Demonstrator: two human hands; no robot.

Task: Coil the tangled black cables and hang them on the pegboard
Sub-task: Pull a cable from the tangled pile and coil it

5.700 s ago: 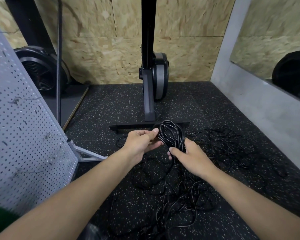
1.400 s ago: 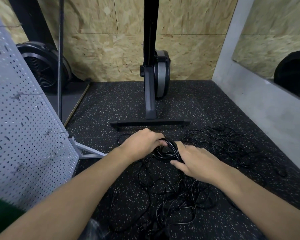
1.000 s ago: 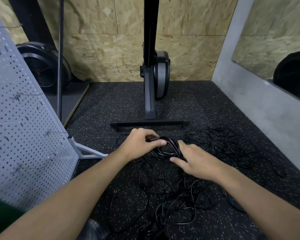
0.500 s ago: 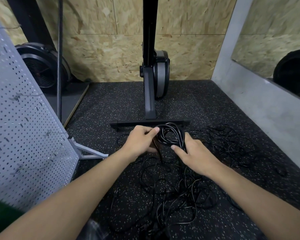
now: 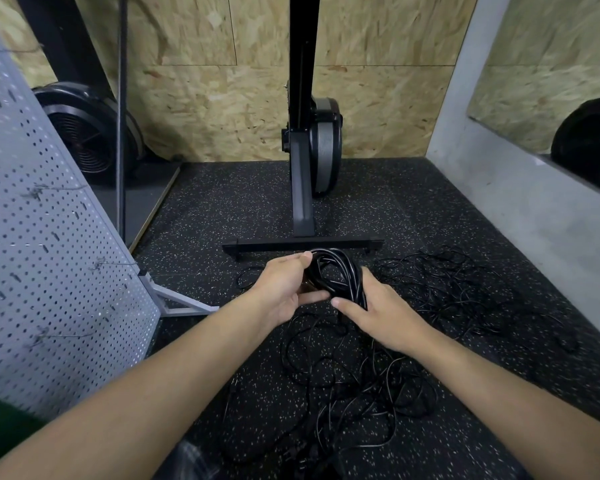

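I see 1 coil (image 5: 351, 280) part-made, centre | left hand (image 5: 280, 291) + right hand (image 5: 385, 315) clamped on it | tangle (image 5: 368, 389) lower centre to do | pegboard (image 5: 49, 271) at left: nothing hung.

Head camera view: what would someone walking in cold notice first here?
A coil of black cable sits at the centre, gripped between the left hand and the right hand. Below it and off to the right, a tangle of loose black cables sprawls over the speckled floor. A grey pegboard with wire hooks fills the left edge.
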